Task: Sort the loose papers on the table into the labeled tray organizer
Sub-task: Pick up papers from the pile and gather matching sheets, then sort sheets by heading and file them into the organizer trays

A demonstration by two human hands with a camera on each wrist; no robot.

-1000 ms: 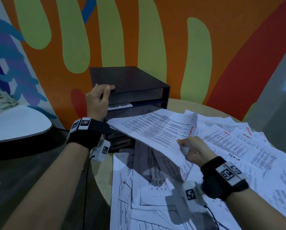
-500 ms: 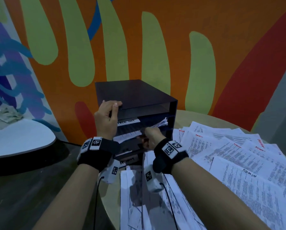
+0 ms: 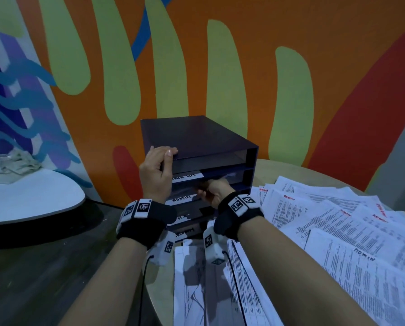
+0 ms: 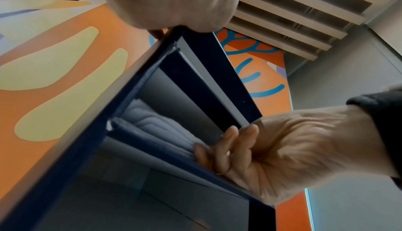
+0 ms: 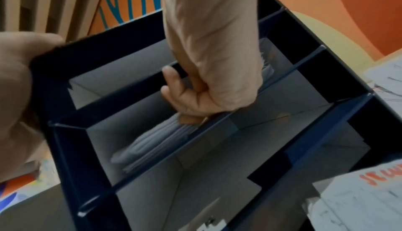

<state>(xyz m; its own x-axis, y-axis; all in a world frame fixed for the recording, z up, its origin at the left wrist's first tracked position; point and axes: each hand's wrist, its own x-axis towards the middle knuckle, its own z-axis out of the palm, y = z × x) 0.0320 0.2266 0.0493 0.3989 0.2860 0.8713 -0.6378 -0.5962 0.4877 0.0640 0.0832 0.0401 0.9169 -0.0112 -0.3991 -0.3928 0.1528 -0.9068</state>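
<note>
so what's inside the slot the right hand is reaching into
A curled stack of papers lies in the tray organizer, with the right hand pressing on its front edge. The hand covers part of the stack, and the print is unreadable.

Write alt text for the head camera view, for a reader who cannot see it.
A person's right hand reaches into the second slot of a dark tray organizer while the left hand grips its top front corner. Loose papers lie spread over the round table, before an orange, green and blue mural.
</note>
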